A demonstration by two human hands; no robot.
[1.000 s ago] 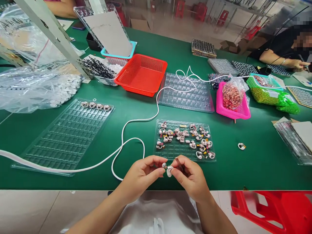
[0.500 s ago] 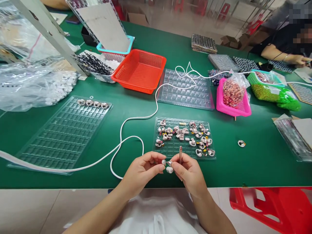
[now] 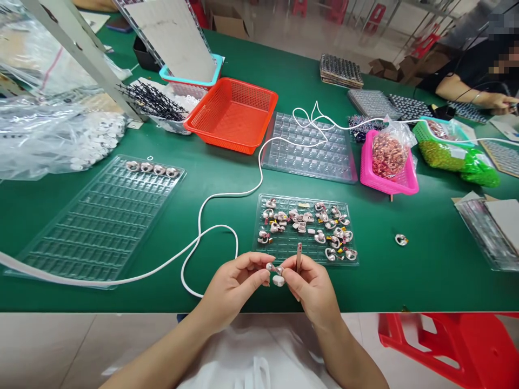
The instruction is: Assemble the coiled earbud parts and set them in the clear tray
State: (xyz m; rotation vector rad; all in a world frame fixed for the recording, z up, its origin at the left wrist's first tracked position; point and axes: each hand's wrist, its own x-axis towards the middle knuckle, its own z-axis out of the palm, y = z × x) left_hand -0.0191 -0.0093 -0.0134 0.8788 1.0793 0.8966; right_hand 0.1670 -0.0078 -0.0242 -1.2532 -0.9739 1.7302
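My left hand (image 3: 235, 283) and my right hand (image 3: 310, 283) meet over the table's near edge. Between their fingertips is a small white and silver earbud part (image 3: 277, 274); both hands pinch it. My right hand also grips a thin metal tool (image 3: 299, 257) that sticks upward. Just beyond the hands lies a clear blister tray (image 3: 284, 249) with several loose earbud shells scattered on it. To the left lies a long clear tray (image 3: 97, 227) with a short row of finished parts (image 3: 152, 168) at its far end.
A white cable (image 3: 211, 216) loops across the green table. An orange basket (image 3: 231, 113), an empty clear tray (image 3: 308, 151), a pink basket (image 3: 389, 162) of copper coils and green bags (image 3: 458, 156) stand behind. One loose part (image 3: 401, 239) lies right. A red stool (image 3: 454, 346) is below. Another person's arm (image 3: 470, 92) works far right.
The hands have shifted slightly toward the tray, and the thin tool in my right hand now points upward where earlier it was tucked in the fingers.
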